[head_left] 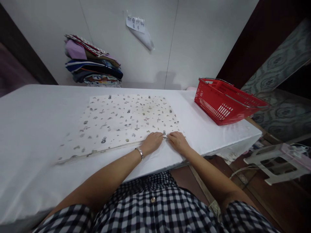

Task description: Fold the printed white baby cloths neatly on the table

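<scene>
A white cloth (126, 119) printed with small grey and brown motifs lies spread in layers on the table, its near edge running slantwise down to the left. My left hand (153, 140), with a bracelet at the wrist, has its fingers closed on that near edge toward the right corner. Just to the right of it, my right hand (178, 141) also pinches the edge. The two hands are close together, with a small raised bit of cloth between them. The fingertips are partly hidden.
A red plastic basket (220, 108) with metal handles stands at the table's right end. Folded fabrics (93, 63) are piled at the back left against the pale wall. The white-covered table (31, 129) reaches my waist; a white stool (277, 161) stands on the floor at right.
</scene>
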Tool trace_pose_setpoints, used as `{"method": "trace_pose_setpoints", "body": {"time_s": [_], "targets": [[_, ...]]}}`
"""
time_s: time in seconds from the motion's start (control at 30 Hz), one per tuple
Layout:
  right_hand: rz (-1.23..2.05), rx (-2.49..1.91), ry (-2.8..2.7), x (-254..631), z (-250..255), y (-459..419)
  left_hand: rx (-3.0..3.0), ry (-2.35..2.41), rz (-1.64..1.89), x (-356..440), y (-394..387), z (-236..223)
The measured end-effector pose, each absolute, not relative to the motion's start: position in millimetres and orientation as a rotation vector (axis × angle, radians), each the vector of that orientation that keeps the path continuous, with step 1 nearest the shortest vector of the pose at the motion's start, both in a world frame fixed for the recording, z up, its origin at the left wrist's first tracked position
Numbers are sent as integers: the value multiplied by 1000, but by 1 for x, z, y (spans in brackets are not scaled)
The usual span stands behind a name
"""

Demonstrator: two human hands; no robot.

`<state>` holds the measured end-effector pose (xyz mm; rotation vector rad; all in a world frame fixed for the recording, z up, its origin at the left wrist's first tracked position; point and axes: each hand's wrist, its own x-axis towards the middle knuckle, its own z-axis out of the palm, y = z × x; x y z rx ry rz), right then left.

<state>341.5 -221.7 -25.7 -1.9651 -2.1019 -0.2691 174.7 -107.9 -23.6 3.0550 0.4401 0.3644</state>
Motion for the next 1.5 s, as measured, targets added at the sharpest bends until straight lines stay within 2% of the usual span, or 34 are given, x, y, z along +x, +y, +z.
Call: {"method": "trace_pose_setpoints", "body": {"time_s": [0.3,0.77,0.97,1.5], "targets": [[-144,-1823,-2107,353,-33,-213,2940,513,361,164,-106,-14],[-207,-1837,-2099,330,-29,-209,2760,624,479,166,-108,-21],[-122,-1788,-2057,329,-35,-200,2734,641,486,164,-108,-20],[51,-1724,-2001,334,-30,-200,2936,748,365,78,-75,-9]]}}
